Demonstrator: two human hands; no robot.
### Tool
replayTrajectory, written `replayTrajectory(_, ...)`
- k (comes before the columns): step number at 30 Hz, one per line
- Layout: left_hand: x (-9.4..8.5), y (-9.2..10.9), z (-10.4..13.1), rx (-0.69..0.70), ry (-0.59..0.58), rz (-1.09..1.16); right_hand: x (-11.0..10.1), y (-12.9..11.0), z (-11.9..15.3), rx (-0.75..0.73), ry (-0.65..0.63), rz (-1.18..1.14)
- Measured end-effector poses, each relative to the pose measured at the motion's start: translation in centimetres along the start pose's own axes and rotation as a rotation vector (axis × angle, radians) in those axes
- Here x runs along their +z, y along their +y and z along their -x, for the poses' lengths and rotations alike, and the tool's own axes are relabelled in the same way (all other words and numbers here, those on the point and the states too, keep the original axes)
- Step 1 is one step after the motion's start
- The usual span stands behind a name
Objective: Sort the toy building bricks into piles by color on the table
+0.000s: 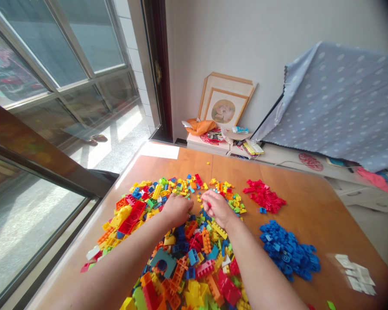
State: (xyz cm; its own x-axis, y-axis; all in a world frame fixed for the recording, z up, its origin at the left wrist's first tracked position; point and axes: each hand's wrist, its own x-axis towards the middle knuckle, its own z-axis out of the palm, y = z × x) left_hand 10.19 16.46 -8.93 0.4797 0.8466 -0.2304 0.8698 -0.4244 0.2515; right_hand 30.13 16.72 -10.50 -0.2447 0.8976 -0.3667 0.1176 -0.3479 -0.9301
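Observation:
A large heap of mixed toy building bricks [181,246] in yellow, red, orange, green and blue spreads under both forearms. My left hand [177,208] is low over the upper middle of the heap, knuckles up, its curled fingertips hidden among the bricks. Just right of it, my right hand [216,206] is closed with the fingers bent towards the thumb. A small reddish spot shows between these fingers, too small to name. To the right lie a pile of red bricks [265,196] and a larger pile of blue bricks [289,252].
White pieces [355,274] are grouped at the right of the wooden table [313,202]. A white sheet [160,150] lies at the far left corner. A lone blue brick [262,210] sits between the sorted piles. Glass doors [51,198] border the left side; a low cabinet [278,156] stands behind.

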Motion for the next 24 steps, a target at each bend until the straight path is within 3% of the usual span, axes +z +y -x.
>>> replayTrajectory(2,-0.2,0.2,-0.3,0.037,-0.014,-0.005,-1.3,-0.1,0.9,0.027,0.002,-0.377)
replayTrajectory(5,-0.2,0.3,-0.7,0.077,-0.037,-0.015,-2.7,-0.1,1.9,0.011,0.023,-0.619)
replayTrajectory(8,0.0,0.3,-0.9,0.06,-0.044,-0.028,-3.0,0.3,2.1,0.029,0.077,-0.636)
replayTrajectory(16,0.2,-0.1,-0.2,0.017,-0.042,-0.03,-1.9,1.1,1.8,0.131,0.1,-0.423)
replayTrajectory(24,0.9,0.0,-0.2,-0.047,0.009,-0.051,-2.4,1.9,2.4,0.128,0.19,-0.709)
